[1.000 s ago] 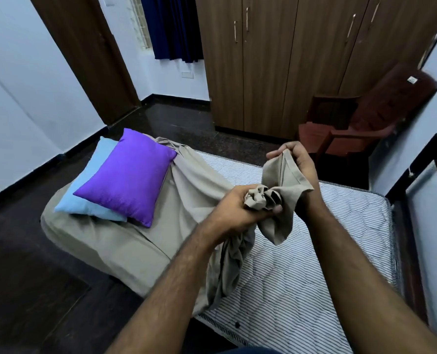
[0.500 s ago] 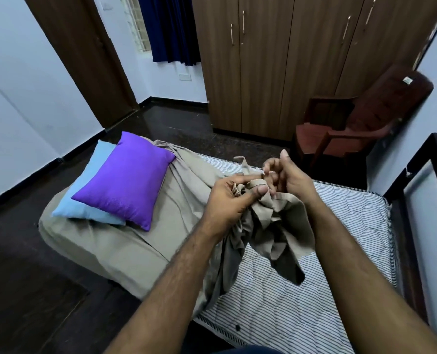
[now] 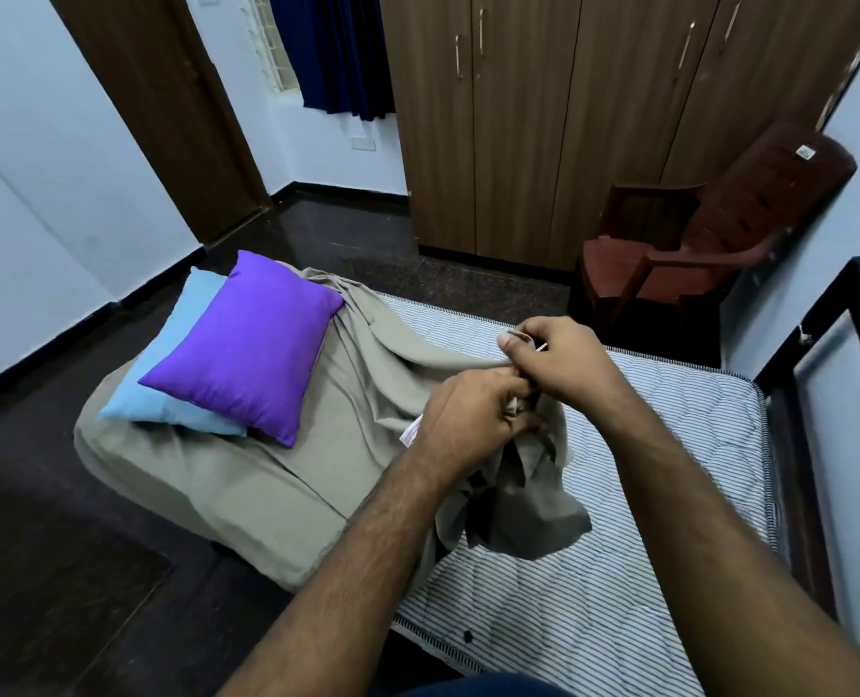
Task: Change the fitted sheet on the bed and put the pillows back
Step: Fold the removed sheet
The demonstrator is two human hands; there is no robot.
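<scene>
Both hands [image 3: 513,394] grip bunched beige sheet [image 3: 267,490].

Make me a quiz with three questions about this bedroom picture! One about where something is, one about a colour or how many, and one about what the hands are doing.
1. Where is the purple pillow?
A. on the chair
B. on top of the blue pillow
C. on the floor

2. How many pillows are on the bed?
A. one
B. two
C. four

3. What are the left hand and right hand doing?
A. both gripping the beige sheet
B. resting flat on the striped mattress
C. holding a pillow

Answers: 1 B, the purple overlaps the blue one. 2 B, only those two show. 3 A, fingers curl round bunched cloth.
</scene>
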